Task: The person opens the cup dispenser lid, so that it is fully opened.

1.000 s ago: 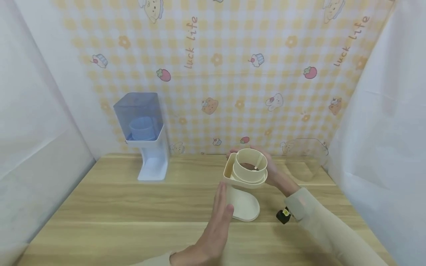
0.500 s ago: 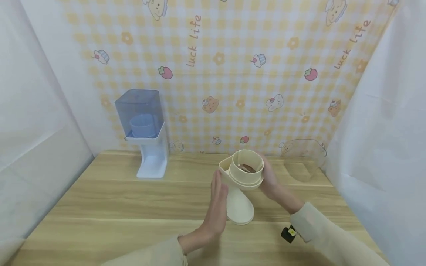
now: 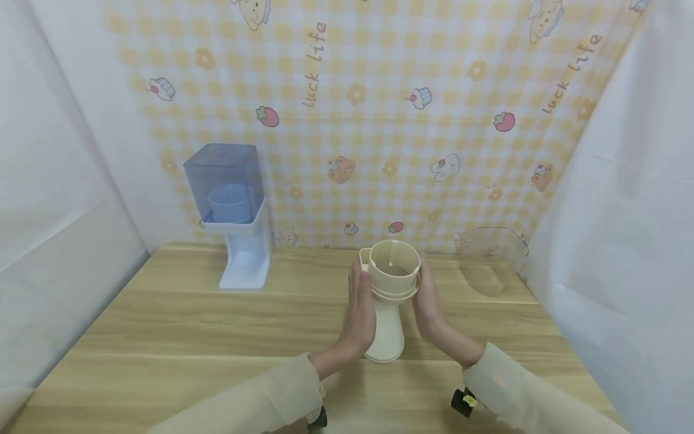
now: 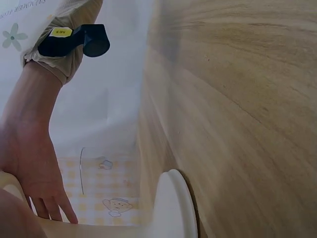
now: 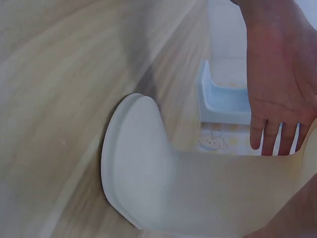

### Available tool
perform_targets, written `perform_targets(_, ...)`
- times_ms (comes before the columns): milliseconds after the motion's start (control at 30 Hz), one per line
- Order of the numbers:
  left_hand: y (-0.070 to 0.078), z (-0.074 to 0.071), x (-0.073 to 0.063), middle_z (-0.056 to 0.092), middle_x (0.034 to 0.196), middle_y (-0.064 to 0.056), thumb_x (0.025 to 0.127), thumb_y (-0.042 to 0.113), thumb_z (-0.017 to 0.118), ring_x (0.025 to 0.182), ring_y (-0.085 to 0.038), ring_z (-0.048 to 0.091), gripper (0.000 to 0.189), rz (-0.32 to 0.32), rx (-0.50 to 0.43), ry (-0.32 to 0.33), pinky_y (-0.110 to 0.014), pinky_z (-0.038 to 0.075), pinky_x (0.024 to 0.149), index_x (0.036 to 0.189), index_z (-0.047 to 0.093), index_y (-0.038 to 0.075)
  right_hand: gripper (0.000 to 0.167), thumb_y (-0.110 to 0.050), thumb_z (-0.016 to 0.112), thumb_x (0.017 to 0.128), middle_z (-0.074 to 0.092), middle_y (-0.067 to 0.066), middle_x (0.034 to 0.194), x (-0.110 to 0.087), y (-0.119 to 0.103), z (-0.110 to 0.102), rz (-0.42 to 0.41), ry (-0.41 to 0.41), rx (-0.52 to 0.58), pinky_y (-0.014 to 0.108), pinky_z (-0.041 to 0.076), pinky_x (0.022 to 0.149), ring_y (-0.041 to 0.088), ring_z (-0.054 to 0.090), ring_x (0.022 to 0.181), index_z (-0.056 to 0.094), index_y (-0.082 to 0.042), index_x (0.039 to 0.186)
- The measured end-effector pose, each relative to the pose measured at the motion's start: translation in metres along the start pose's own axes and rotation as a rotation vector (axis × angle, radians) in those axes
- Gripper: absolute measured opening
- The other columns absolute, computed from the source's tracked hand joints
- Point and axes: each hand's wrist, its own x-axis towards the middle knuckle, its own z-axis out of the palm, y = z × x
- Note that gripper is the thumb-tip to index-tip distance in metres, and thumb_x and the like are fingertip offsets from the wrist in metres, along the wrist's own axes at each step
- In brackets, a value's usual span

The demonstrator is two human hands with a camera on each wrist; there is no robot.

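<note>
A cream dispenser base (image 3: 386, 334), with a curved neck and a rounded foot, stands upright on the wooden table between both hands. On top sits its square tray with a round, open cup (image 3: 394, 280). My left hand (image 3: 359, 316) lies along the left side of the tray, fingers straight and pointing away. Opposite it, my right hand (image 3: 430, 304) rests against the right side with extended fingers. The right wrist view has the foot (image 5: 143, 168) flat on the wood, with the left hand's straight fingers (image 5: 270, 134) against the upper part.
A blue dispenser (image 3: 233, 205) with a translucent tank stands at the back left. At the back right is a clear plastic container (image 3: 490, 265). The table (image 3: 217, 386) meets a checked cloth (image 3: 303, 138) behind and white sheets at both sides.
The dispenser base has turned from angled to nearly facing me, its foot shifting slightly left. My right hand has come from behind the tray to its right side; my left hand has moved up alongside.
</note>
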Motion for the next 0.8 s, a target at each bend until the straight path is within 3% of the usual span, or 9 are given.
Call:
perform_targets(100, 0.000, 0.001, 0.008, -0.012, 0.168, -0.006, 0.106, 0.050, 0.003, 0.155, -0.030, -0.010, 0.064, 0.044, 0.016, -0.021, -0.067, 0.000, 0.120, 0.160, -0.010, 0.018, 0.073, -0.062, 0.010, 0.104, 0.025, 0.006, 0.159, 0.004, -0.003, -0.003, -0.009, 0.012, -0.019, 0.056, 0.003, 0.124, 0.025, 0.012, 0.153, 0.036, -0.011, 0.148)
perform_targets(267, 0.003, 0.008, 0.031, -0.013, 0.168, 0.000, 0.106, 0.052, 0.004, 0.155, -0.026, -0.013, 0.063, 0.083, 0.072, -0.034, -0.065, -0.002, 0.120, 0.160, -0.012, 0.025, 0.072, -0.064, 0.010, 0.102, 0.030, 0.002, 0.156, 0.022, -0.012, -0.015, -0.049, 0.043, -0.033, 0.055, 0.007, 0.124, 0.024, 0.017, 0.152, 0.036, -0.016, 0.149)
perform_targets(400, 0.001, 0.019, 0.054, -0.012, 0.168, 0.000, 0.105, 0.055, 0.007, 0.155, -0.025, -0.009, 0.065, 0.084, 0.094, -0.053, -0.059, 0.001, 0.123, 0.159, -0.013, 0.026, 0.065, -0.064, 0.011, 0.102, 0.041, -0.003, 0.134, 0.041, -0.016, -0.029, -0.082, 0.058, -0.043, 0.053, 0.009, 0.123, 0.024, 0.022, 0.146, 0.047, -0.020, 0.133)
perform_targets(567, -0.002, 0.036, 0.088, -0.008, 0.168, -0.008, 0.103, 0.063, 0.008, 0.156, -0.028, -0.005, 0.076, 0.128, 0.167, -0.102, -0.058, 0.007, 0.123, 0.160, -0.011, 0.017, 0.053, -0.060, 0.010, 0.104, 0.042, -0.009, 0.112, 0.065, -0.018, -0.054, -0.105, 0.083, -0.047, 0.054, 0.010, 0.122, 0.019, 0.029, 0.134, 0.050, -0.027, 0.115)
perform_targets(667, -0.005, 0.043, 0.108, -0.006, 0.168, -0.013, 0.102, 0.064, 0.008, 0.156, -0.032, -0.003, 0.080, 0.156, 0.212, -0.126, -0.059, 0.008, 0.123, 0.160, -0.009, 0.013, 0.050, -0.059, 0.011, 0.104, 0.046, -0.011, 0.103, 0.082, -0.017, -0.068, -0.107, 0.087, -0.034, 0.048, 0.021, 0.119, 0.011, 0.039, 0.118, 0.051, -0.029, 0.111)
perform_targets(800, -0.010, 0.050, 0.127, -0.008, 0.168, -0.014, 0.102, 0.063, 0.010, 0.155, -0.033, -0.003, 0.080, 0.138, 0.233, -0.162, -0.058, 0.006, 0.123, 0.160, -0.010, 0.011, 0.055, -0.059, 0.011, 0.105, 0.053, -0.012, 0.082, 0.103, -0.014, -0.082, -0.094, 0.073, -0.010, 0.035, 0.037, 0.099, 0.008, 0.050, 0.086, 0.055, -0.025, 0.103)
